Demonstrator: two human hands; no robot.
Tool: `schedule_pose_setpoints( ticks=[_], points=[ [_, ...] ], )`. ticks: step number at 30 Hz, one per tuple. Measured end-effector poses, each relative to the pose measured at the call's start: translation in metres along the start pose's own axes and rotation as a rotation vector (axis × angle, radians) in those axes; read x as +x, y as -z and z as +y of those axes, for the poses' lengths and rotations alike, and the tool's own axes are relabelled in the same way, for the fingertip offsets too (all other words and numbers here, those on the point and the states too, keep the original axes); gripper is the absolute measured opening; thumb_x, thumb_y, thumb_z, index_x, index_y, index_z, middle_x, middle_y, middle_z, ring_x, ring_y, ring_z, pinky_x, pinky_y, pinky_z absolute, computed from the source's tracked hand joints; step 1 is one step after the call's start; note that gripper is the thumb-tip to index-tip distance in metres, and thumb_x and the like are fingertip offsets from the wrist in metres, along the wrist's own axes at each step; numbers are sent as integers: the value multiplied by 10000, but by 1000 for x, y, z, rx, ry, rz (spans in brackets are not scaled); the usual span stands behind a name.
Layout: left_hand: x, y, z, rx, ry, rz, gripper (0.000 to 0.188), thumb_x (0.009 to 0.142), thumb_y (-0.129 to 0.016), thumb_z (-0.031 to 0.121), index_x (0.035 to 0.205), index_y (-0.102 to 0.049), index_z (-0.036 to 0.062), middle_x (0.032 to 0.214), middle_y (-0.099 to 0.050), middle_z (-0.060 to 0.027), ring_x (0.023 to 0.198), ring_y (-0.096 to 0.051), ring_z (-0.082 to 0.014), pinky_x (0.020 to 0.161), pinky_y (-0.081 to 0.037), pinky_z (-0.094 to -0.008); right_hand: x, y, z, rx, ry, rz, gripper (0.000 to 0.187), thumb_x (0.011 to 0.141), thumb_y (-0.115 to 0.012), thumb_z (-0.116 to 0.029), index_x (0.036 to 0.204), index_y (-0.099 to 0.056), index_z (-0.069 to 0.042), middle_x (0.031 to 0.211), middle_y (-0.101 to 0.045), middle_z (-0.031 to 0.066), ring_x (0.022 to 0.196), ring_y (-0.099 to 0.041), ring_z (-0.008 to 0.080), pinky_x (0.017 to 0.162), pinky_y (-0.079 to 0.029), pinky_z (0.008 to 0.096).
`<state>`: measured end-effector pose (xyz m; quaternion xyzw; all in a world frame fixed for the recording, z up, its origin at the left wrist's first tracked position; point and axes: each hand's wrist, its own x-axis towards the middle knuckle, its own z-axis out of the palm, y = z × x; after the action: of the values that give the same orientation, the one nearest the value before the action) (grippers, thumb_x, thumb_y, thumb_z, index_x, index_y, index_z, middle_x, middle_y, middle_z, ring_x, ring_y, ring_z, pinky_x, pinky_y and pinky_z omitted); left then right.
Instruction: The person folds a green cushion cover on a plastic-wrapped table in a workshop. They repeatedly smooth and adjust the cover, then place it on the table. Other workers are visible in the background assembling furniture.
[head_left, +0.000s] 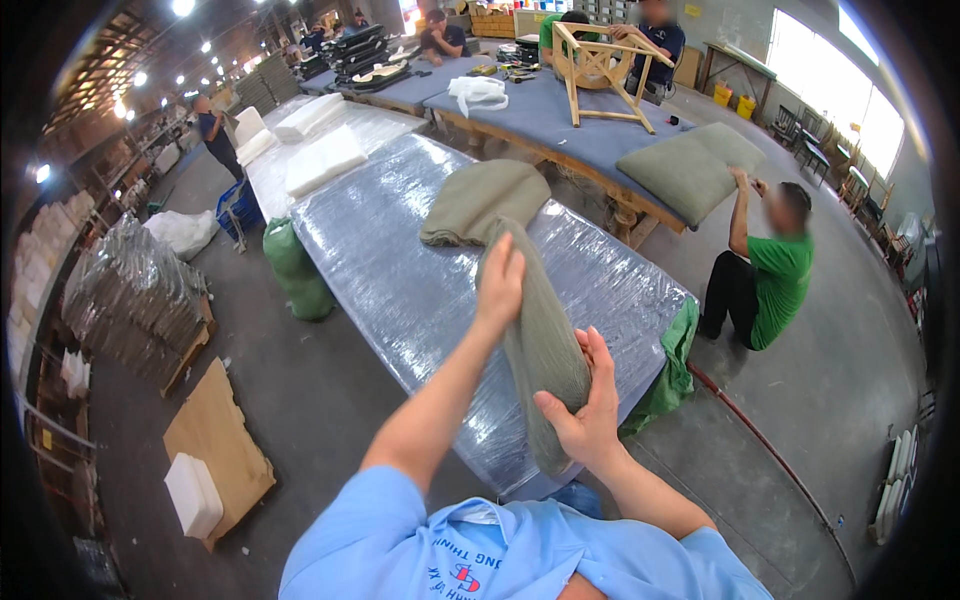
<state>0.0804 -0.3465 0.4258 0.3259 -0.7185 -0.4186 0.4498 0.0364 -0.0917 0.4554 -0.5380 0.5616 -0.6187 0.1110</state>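
A grey-green cushion (543, 345) stands tilted on its narrow edge above the plastic-wrapped table (385, 235), held between my two hands. My left hand (502, 283) presses on its left face near the far end, fingers pointing away from me. My right hand (588, 402) grips the near right part, with the thumb over the edge and the fingers along the far side, partly hidden. Just beyond, a second grey-green cushion (485, 200) lies on the wrap, its near corner touching or overlapped by the held one; I cannot tell which.
White foam blocks (326, 160) lie at the table's far left. Green sacking (678, 350) hangs off its right end. On the right, a crouching person in green (778, 262) handles another cushion (690, 175) by a blue-topped table (545, 125) bearing a wooden frame (607, 75). A hose (765, 440) crosses the floor.
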Motion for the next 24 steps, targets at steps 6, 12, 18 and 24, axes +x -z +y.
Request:
schedule_pose_setpoints(
  ticks=[6,12,18,24],
  points=[
    [-95,20,76,-356,69,-100,537,1106,-447,246,1578,-410,-10,1680,-326,-192,1577,-263,-311,1282,-198,-402,45,-12,-3,217,-103,36,757,990,-648,-146,1613,-250,17,1548,-410,225,1420,-446,306,1170,-368,446],
    [-115,33,103,-149,-112,-98,669,1062,-524,129,1644,-225,-12,1713,-223,-201,1601,-191,-317,1286,-192,-414,88,-39,0,440,-134,132,616,1050,-501,-88,1616,-271,-10,1547,-412,214,1413,-456,282,1190,-347,403],
    [-105,32,101,-105,-146,-3,735,1041,-560,124,1652,-173,-9,1695,-222,-229,1582,-219,-355,1272,-224,-441,96,-60,0,446,-123,153,542,1027,-439,-28,1565,-378,-8,1550,-442,200,1430,-454,271,1205,-336,391],
    [-107,44,96,16,-220,6,732,981,-629,151,1611,-288,2,1642,-295,-243,1521,-324,-395,1240,-287,-473,93,-50,6,191,22,68,386,1002,-459,-71,1339,-638,-15,1521,-519,163,1440,-463,325,1206,-344,428]
  ],
)
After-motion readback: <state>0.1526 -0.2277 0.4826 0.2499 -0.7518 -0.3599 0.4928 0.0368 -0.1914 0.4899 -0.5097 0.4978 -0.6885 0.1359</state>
